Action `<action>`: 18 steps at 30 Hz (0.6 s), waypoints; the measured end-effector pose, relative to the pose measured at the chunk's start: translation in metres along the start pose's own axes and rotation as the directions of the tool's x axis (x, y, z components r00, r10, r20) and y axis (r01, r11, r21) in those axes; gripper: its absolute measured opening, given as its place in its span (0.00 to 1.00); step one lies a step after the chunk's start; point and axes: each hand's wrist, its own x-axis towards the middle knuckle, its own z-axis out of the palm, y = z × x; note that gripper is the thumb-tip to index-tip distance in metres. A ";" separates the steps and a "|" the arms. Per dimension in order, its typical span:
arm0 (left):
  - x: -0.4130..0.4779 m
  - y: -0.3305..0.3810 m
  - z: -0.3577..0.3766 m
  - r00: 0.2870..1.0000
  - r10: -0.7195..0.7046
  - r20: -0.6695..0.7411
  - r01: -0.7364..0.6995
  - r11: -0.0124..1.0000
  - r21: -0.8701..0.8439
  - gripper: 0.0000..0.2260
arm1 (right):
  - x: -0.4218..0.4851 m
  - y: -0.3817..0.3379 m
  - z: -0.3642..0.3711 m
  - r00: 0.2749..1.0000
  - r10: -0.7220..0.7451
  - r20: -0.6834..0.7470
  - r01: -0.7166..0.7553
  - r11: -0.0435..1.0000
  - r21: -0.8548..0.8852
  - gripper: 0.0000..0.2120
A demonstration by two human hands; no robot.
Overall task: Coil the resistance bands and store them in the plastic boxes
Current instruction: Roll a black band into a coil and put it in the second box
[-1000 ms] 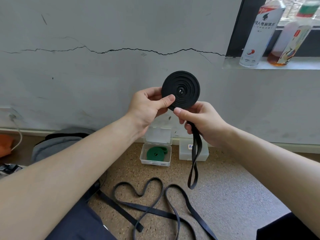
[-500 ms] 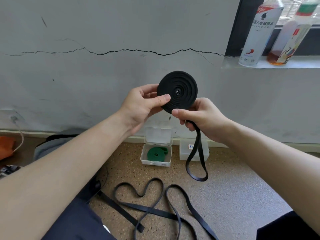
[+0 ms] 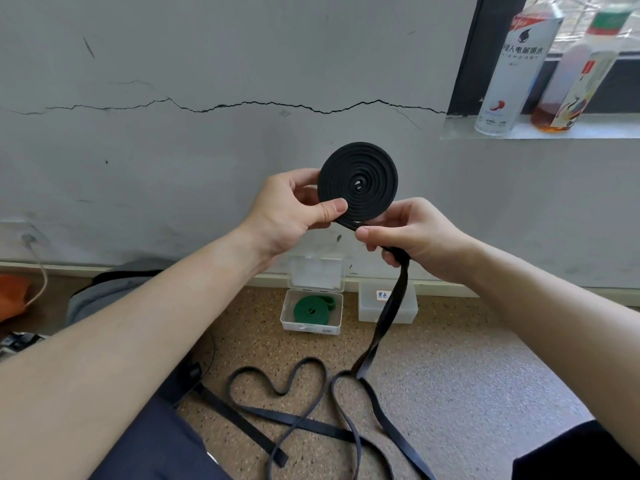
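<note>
I hold the black coil (image 3: 358,183) upright in front of the cracked wall, its spiral face toward me. My left hand (image 3: 294,209) pinches the coil at its 8 o'clock, thumb flat on the face and fingers behind. My right hand (image 3: 412,237), at the coil's 5 o'clock, is curled round the unwound tail (image 3: 389,313) where it leaves the coil, thumb on top. The tail hangs down toward 6 o'clock, and its end meets a loose black band (image 3: 277,386) that lies in loops on the floor (image 3: 467,375); I cannot tell whether they touch. Straight below the coil, against the wall, an open box (image 3: 287,318) holds a coiled green band (image 3: 310,310), its lid (image 3: 317,273) standing up behind. A closed box (image 3: 407,308) sits just beside it at its 3 o'clock, partly behind the tail. Two bottles (image 3: 512,64) stand on the sill at 2 o'clock.
</note>
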 end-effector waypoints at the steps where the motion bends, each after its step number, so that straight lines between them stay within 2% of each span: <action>1: 0.000 0.000 -0.001 1.000 0.004 0.005 -0.004 1.000 0.005 0.16 | 0.000 -0.001 0.000 1.000 -0.001 0.006 0.001 1.000 -0.013 0.14; 9: 0.001 -0.001 -0.001 0.995 0.101 0.006 -0.100 0.980 0.169 0.14 | 0.000 0.003 0.003 0.999 0.018 -0.051 -0.021 0.998 -0.065 0.08; 12: 0.002 0.002 -0.004 0.984 0.157 0.079 -0.173 0.942 0.286 0.15 | 0.002 0.004 0.002 0.998 0.054 -0.044 -0.056 0.998 -0.038 0.09; 14: 0.002 0.005 -0.005 0.980 0.145 0.138 -0.184 0.926 0.329 0.15 | 0.002 0.005 0.001 0.997 0.075 -0.016 -0.076 0.996 -0.044 0.10; 16: 0.002 0.007 -0.007 0.977 0.121 0.177 -0.177 0.919 0.353 0.15 | 0.001 0.005 0.002 0.997 0.070 0.022 -0.069 0.997 -0.043 0.10; 18: 0.000 0.007 -0.006 0.982 0.112 0.150 -0.150 0.950 0.275 0.14 | 0.001 0.004 0.007 0.999 0.035 0.021 -0.035 0.999 0.013 0.10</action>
